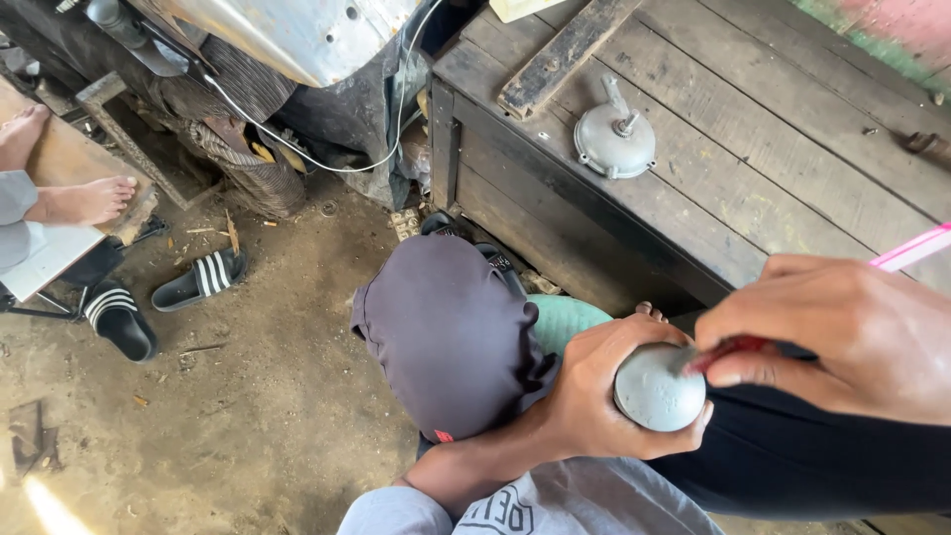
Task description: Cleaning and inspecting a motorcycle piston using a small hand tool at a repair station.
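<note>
- Grey metal dome part (pixel 658 386): rounded, dull grey, smooth with faint speckling, no visible holes on the side facing the camera. Sits low right of centre, over the person's lap, above the black trouser leg (pixel 792 456).
- Left hand (pixel 594 396): fingers wrapped round the dome from the left and below, firm closed grip on it.
- Right hand (pixel 842 332): closed on a pink-handled tool (pixel 911 248); its reddish tip touches the dome's upper right edge. Tool type can't be made out.
- Wooden crate (pixel 753 129): dark weathered planks, closed top, contents not visible. A second grey metal cap with a stem (pixel 615 139) lies on top, and a loose wooden batten (pixel 565 50) near it.
- Woven basket (pixel 248 168) upper left under a metal sheet, contents unclear.
- Dark cloth bundle (pixel 446 332) just left of the left hand.
- Black striped sandals (pixel 163 297) on the dirt floor; another person's bare feet (pixel 69 188) far left.
</note>
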